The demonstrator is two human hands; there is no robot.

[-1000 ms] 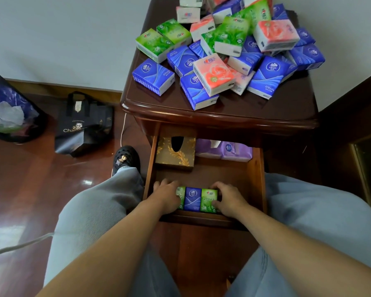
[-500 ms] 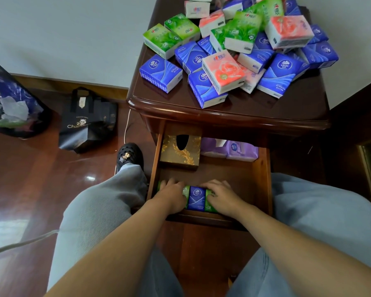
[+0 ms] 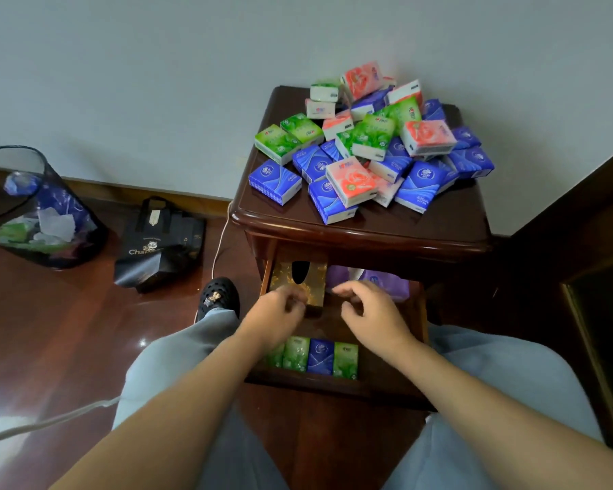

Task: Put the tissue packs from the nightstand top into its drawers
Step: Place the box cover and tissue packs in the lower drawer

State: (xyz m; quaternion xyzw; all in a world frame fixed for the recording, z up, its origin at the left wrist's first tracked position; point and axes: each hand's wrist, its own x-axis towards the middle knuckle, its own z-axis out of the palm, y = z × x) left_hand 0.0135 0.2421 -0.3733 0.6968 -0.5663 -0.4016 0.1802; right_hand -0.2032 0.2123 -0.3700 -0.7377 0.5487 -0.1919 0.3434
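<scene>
Low in the frame's centre, green and blue tissue packs (image 3: 314, 355) stand on edge, row running left-right; left hand (image 3: 275, 313) and right hand (image 3: 372, 314) hover loosely curled, holding nothing.

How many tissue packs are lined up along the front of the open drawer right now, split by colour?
Green packs: 3 (the leftmost is partly hidden)
Blue pack: 1
Total: 4
</scene>
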